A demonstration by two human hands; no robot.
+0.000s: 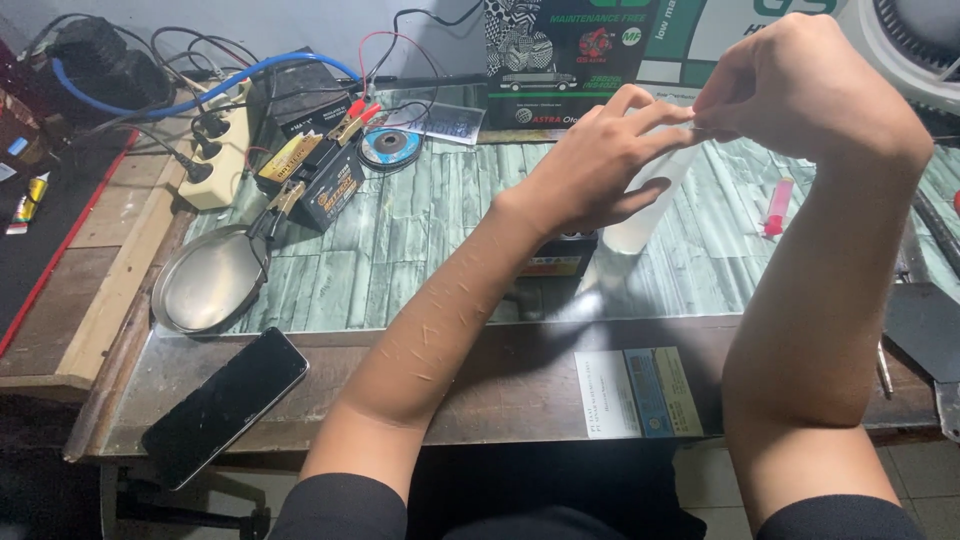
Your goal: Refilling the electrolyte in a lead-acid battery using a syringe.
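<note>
My left hand (600, 160) grips a clear plastic bottle or tube (650, 205) that hangs tilted over the bench. My right hand (800, 90) pinches the top end of the same clear piece, fingertips meeting those of the left hand. Below my left hand sits a small black battery (562, 255), partly hidden by my wrist. Both forearms reach up from the bottom of the view.
A second small battery (320, 180) with clamps and red and black leads stands at the left. Near it lie a round metal plate (210, 280), a power strip (225, 150), a blue cable (200, 95), and a grinding disc (390, 148). A black phone (225, 405) overhangs the front edge. A pink tube (778, 207) lies right.
</note>
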